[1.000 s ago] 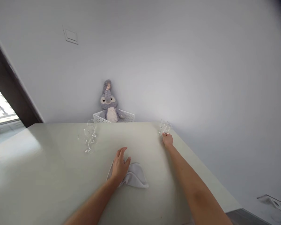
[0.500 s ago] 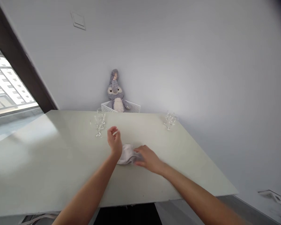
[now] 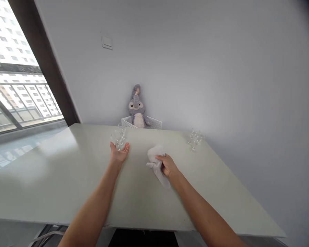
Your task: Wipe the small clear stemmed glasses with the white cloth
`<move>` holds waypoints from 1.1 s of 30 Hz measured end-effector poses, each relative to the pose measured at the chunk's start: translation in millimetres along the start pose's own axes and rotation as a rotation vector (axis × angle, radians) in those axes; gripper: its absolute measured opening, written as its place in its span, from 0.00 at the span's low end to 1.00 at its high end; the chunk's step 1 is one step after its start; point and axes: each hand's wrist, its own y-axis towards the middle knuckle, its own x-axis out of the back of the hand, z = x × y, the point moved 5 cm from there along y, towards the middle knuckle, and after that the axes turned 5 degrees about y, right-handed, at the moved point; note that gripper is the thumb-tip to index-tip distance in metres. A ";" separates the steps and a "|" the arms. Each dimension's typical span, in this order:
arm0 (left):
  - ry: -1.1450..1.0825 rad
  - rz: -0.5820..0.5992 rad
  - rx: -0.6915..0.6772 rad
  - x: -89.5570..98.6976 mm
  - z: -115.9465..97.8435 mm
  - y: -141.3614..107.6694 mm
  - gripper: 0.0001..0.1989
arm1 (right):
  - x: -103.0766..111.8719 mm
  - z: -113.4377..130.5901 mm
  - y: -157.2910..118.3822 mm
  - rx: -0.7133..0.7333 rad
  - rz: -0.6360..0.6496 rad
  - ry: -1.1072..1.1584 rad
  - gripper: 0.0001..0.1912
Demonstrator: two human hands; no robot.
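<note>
A crumpled white cloth [image 3: 156, 158] is gripped in my right hand [image 3: 168, 166], with one end hanging down past the fingers. My left hand [image 3: 119, 154] is palm up, fingers and thumb apart, just in front of the left group of stemmed clear glasses [image 3: 117, 136]. Whether its fingertips touch the nearest glass, I cannot tell. Part of that glass's base is close to the fingers. A second cluster of clear stemmed glasses [image 3: 195, 138] stands at the table's far right.
The pale table [image 3: 67, 185] spans the view, its far edge by a grey wall. A grey plush toy [image 3: 137, 108] sits in a white perforated basket [image 3: 154, 124] behind that edge. On the left, a window [image 3: 18, 75] has a dark frame.
My right hand has closed on the cloth and lifted it from the table. My left hand has opened and turned palm up by the left glasses. The view has shifted.
</note>
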 end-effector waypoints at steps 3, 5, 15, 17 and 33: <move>-0.085 -0.003 -0.005 -2.0 -4.2 10.3 0.19 | 9.5 -3.4 0.0 -0.009 -0.063 0.146 0.13; -0.089 -0.011 -0.031 -2.7 -6.2 12.9 0.14 | 14.1 -4.3 0.2 0.019 -0.046 0.166 0.14; 0.095 0.334 -0.102 -32.2 33.9 -24.0 0.12 | 55.5 57.6 -18.1 0.619 -0.406 0.021 0.11; 0.170 0.448 -0.121 -35.3 50.2 -32.8 0.16 | 56.8 68.5 -29.6 0.734 -0.496 -0.050 0.11; 0.876 0.691 -0.301 -35.5 74.8 -62.9 0.25 | -20.5 2.2 -34.7 0.292 0.320 -0.361 0.19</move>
